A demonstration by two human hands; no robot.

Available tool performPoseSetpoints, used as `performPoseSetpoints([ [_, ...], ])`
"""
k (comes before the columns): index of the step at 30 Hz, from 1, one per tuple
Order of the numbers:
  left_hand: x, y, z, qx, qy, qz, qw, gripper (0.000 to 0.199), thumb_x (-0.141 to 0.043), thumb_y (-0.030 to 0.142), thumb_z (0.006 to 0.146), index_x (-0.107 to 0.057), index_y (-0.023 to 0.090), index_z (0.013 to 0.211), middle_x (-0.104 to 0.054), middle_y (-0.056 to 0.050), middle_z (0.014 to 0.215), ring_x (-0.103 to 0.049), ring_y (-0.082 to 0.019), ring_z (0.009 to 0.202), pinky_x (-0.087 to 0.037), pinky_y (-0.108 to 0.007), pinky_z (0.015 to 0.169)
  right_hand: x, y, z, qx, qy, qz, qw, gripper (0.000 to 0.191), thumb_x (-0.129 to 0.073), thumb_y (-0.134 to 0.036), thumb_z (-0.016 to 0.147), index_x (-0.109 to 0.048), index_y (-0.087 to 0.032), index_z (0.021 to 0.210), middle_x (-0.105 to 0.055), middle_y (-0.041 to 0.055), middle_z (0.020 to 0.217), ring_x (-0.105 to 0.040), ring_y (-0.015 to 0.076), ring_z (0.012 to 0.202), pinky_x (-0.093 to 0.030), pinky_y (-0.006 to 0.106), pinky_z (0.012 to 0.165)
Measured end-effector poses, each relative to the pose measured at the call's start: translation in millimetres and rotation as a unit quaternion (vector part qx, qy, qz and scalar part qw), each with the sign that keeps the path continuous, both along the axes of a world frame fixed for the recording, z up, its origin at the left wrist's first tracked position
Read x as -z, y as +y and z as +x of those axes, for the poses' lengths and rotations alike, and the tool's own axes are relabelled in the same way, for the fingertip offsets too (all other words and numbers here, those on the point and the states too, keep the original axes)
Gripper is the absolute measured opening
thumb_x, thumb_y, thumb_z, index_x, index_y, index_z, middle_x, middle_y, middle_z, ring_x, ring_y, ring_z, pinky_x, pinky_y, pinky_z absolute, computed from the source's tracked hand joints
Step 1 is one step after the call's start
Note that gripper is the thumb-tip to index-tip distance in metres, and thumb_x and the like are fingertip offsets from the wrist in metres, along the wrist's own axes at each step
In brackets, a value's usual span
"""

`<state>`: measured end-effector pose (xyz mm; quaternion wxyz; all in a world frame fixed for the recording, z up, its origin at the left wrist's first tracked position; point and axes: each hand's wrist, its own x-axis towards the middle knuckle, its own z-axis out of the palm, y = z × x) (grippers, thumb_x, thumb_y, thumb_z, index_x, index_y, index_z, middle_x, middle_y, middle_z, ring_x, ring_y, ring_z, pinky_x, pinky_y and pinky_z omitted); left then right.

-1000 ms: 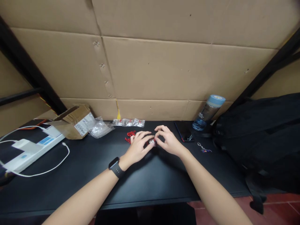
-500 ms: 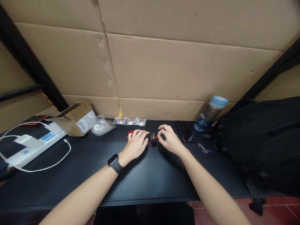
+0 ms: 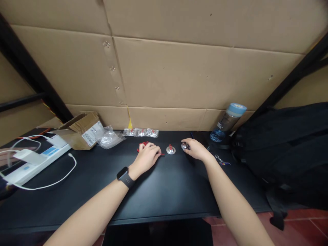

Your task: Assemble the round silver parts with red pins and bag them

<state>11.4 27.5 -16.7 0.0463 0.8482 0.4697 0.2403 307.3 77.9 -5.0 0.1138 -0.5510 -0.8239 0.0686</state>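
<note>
The right hand had its fingers closed around a shiny round metal piece, held low over the black tabletop. The left hand was curled palm-down, a red strand poking out at its fingertips; whether it was pinched or merely covered, I could not tell. Between the hands, on the tabletop, lay a silver disc with a raised centre and a small red loop on top. A tangle of red cord sat just beyond the left hand's knuckles.

Farther back, three clear packets lay in a row near the cardboard wall. Toward the left were a crumpled plastic bag, an opened cardboard box and a white power strip. On the right, a blue-capped bottle stood near a black backpack, with a keychain nearer the forearm. Reddish floor tiles showed below the table's edge.
</note>
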Motion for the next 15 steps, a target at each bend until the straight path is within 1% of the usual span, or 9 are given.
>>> performPoseSetpoints([
  [2,-1.1,-1,2,-0.011,-0.024,-0.008,1.0,0.012,-0.054,0.022,0.098,-0.063,0.023,0.089,-0.072,0.001,0.091,-0.059,-0.019,0.095,-0.027,-0.038,0.084,1.3,3,3,0.002,0.01,-0.011,1.0,0.038,-0.069,-0.02,0.083,-0.068,-0.024,0.12,-0.071,0.0077,0.121,-0.068,0.0249,0.109,-0.05,0.033,0.095],
  [5,-2.5,-3,4,-0.033,-0.062,-0.011,0.997,0.008,-0.057,0.021,0.094,-0.062,0.022,0.089,-0.072,0.002,0.09,-0.062,-0.017,0.092,-0.027,-0.037,0.086,1.3,3,3,0.012,0.016,-0.011,1.0,0.037,-0.073,-0.02,0.08,-0.069,-0.028,0.115,-0.074,0.004,0.116,-0.07,0.0237,0.105,-0.051,0.03,0.089],
  [6,-2.9,-3,4,-0.039,-0.074,-0.014,0.996,0.006,-0.059,0.021,0.092,-0.064,0.023,0.093,-0.073,0.002,0.091,-0.062,-0.017,0.092,-0.026,-0.037,0.086,0.8,3,4,0.017,0.018,-0.01,1.0,0.037,-0.074,-0.02,0.079,-0.07,-0.03,0.114,-0.074,0.0031,0.115,-0.07,0.0235,0.105,-0.051,0.03,0.088],
  [9,-3.9,-4,3,-0.053,-0.094,-0.022,0.994,0.017,-0.061,0.023,0.091,-0.07,0.028,0.105,-0.075,0.001,0.099,-0.063,-0.019,0.098,-0.026,-0.038,0.087,-1.0,1,6,0.028,0.028,-0.005,0.999,0.037,-0.078,-0.019,0.076,-0.071,-0.032,0.109,-0.076,0.0015,0.109,-0.072,0.0227,0.1,-0.052,0.028,0.083],
  [10,-4.1,-4,3,-0.053,-0.095,-0.025,0.994,0.017,-0.061,0.024,0.092,-0.072,0.03,0.105,-0.075,0.001,0.101,-0.063,-0.02,0.1,-0.025,-0.039,0.088,-1.9,1,7,0.029,0.032,0.0,0.999,0.036,-0.079,-0.019,0.075,-0.072,-0.032,0.108,-0.077,0.0013,0.106,-0.072,0.0227,0.098,-0.052,0.028,0.081],
  [13,-4.9,-3,2,-0.048,-0.097,-0.033,0.994,0.015,-0.062,0.029,0.095,-0.076,0.033,0.096,-0.076,0.002,0.103,-0.062,-0.02,0.102,-0.025,-0.039,0.087,-5.9,-1,9,0.034,0.048,0.018,0.998,0.034,-0.08,-0.017,0.073,-0.074,-0.031,0.104,-0.078,0.0015,0.099,-0.073,0.0236,0.092,-0.053,0.03,0.076],
  [15,-5.4,-3,2,-0.051,-0.103,-0.034,0.993,0.014,-0.063,0.033,0.096,-0.077,0.033,0.094,-0.076,0.002,0.102,-0.062,-0.021,0.101,-0.025,-0.039,0.086,-10.1,-3,4,0.019,0.081,0.029,0.996,0.035,-0.081,-0.018,0.073,-0.074,-0.031,0.105,-0.078,0.0016,0.099,-0.073,0.0235,0.091,-0.054,0.032,0.078],
])
